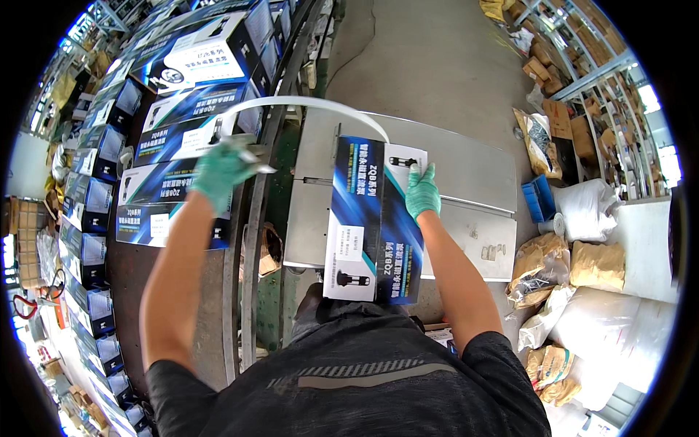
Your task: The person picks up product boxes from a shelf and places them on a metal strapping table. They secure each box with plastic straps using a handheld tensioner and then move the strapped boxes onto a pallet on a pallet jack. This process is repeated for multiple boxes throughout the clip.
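the carton [375, 226] sat at the near edge of the table [466, 167]; i judged it stiff, fairly heavy, slick, best held by opposite sides. my right hand [423, 191] touched it, pinch unclear; my left hand [220, 172] had fingers wrapped round a blurred tool [242, 139] beside a white strap [313, 102].

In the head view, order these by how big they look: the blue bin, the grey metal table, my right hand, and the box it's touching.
Largest to smallest:
1. Grey metal table
2. Box
3. Blue bin and right hand: too alike to rank, at different distances.
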